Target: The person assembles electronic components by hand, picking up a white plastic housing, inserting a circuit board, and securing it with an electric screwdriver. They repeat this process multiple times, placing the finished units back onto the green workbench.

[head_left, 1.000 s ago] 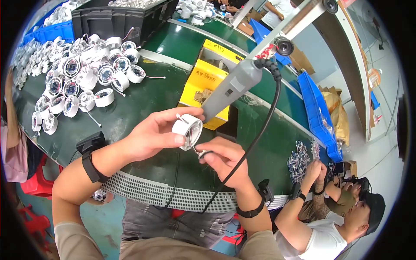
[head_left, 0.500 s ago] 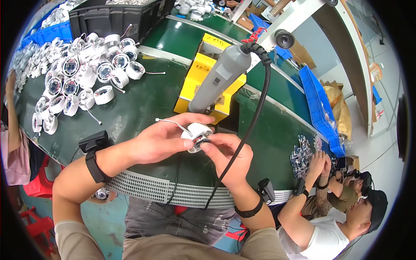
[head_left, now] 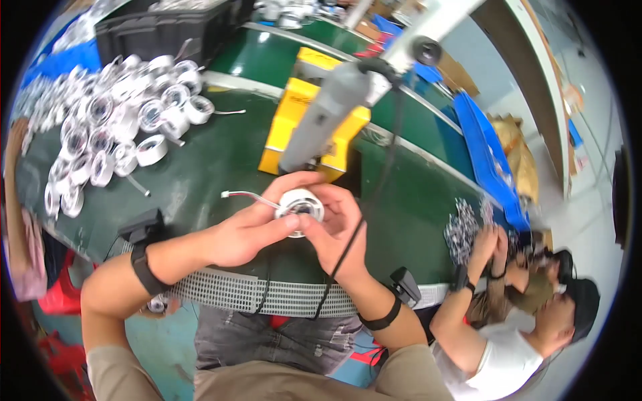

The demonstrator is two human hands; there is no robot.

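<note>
Between my two hands is a round white plastic housing (head_left: 299,198), its open face with a dark part inside turned up toward me. A thin cable with a small white plug (head_left: 225,194) sticks out of it to the left. My left hand (head_left: 257,224) grips its left side, thumb pressed on the lower rim. My right hand (head_left: 338,220) wraps the right side, its thumb on the face beside the left thumb. Just beyond my hands, a grey electric screwdriver (head_left: 328,113) rests in a yellow cardboard holder (head_left: 284,130).
A heap of similar white housings (head_left: 100,144) lies at left, before a black crate (head_left: 157,37). The screwdriver's black cable (head_left: 388,174) hangs past my right hand. Small wired parts (head_left: 461,230) lie at right near a co-worker's hands (head_left: 491,244). Beyond them stands a blue bin (head_left: 485,154).
My hands have turned the housing so its open face points up, and both thumbs now press on it. The right fingers have wrapped further round it. The whole view has shifted slightly.
</note>
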